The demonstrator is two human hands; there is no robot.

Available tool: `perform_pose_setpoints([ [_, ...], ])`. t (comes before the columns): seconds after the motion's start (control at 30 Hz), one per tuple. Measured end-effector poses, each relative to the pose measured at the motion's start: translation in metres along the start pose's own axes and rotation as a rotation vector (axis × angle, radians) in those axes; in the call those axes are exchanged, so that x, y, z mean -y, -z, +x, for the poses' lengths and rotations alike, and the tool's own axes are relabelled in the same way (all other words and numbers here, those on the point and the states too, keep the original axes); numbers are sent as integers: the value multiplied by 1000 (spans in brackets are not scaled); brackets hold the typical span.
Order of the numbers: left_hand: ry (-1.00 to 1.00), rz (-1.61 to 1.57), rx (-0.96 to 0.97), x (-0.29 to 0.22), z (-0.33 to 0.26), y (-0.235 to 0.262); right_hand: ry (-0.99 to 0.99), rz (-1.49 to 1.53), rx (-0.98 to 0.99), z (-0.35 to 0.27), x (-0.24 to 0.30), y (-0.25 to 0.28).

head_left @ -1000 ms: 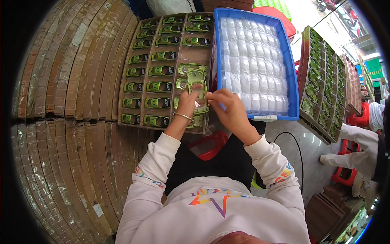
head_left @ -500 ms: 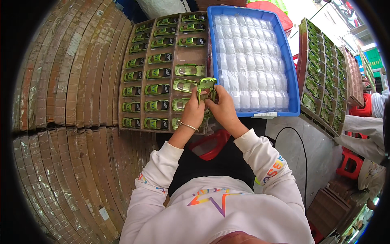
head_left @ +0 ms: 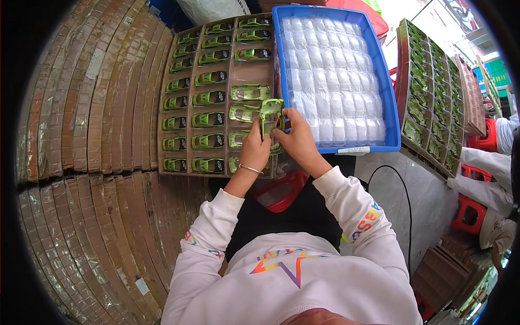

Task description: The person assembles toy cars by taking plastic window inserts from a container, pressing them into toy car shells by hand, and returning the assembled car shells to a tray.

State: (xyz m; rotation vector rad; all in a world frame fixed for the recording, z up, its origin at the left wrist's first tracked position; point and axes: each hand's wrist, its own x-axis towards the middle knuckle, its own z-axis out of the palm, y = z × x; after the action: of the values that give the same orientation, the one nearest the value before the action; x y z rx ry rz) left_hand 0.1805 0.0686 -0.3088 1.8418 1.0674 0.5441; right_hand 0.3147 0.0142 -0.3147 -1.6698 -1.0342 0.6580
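Between my two hands is a green toy car body shell (head_left: 272, 106), its hollow underside showing, held above the tray's right column. My left hand (head_left: 253, 149) grips its left edge, fingers closed. My right hand (head_left: 298, 138) has its thumb at the shell's inside and its fingers along the right edge. Beneath lies a brown divided tray (head_left: 254, 70) with rows of green toy cars (head_left: 208, 98). Several upturned green shells (head_left: 250, 92) lie in its right column. Whether a small clear part sits inside the held shell I cannot tell.
A blue bin (head_left: 394, 116) of white translucent moulded pieces (head_left: 330, 81) stands against the tray's right side. Farther right is another tray of green shells (head_left: 414, 97). Brown trays (head_left: 81, 108) are stacked on the left. Red stools (head_left: 468, 214) and a black cable (head_left: 407, 216) are at the right.
The held car shell has shifted slightly left and turned a little more upright. My right hand has moved left with it, and both hands keep their grip.
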Motion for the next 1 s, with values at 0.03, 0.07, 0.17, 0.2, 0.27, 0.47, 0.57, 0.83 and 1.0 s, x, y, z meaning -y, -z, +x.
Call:
perform_pose_setpoints([
  [0.03,40,20,-4,-2,0,-1,0,-27,15,0,-3,0],
  [0.07,80,39,-6,-3,0,-3,0,-54,28,0,-6,0],
  [0.17,111,72,-40,-5,3,-9,14,-69,-25,-2,-4,0],
  [0.2,106,65,-29,-5,4,-10,10,-78,-34,-2,-4,-1],
  [0.27,92,87,-69,0,6,-10,6,-25,-37,-1,-8,-3],
  [0.47,-10,70,-65,-6,21,-17,-15,-41,-82,6,-15,0],
  [0.57,-7,69,-47,7,32,-17,3,-33,-86,11,-13,4],
  [0.83,178,-186,-117,55,102,26,-90,-122,120,19,-37,84],
  [1.0,118,287,-182,109,175,70,-83,-435,263,12,-47,96],
])
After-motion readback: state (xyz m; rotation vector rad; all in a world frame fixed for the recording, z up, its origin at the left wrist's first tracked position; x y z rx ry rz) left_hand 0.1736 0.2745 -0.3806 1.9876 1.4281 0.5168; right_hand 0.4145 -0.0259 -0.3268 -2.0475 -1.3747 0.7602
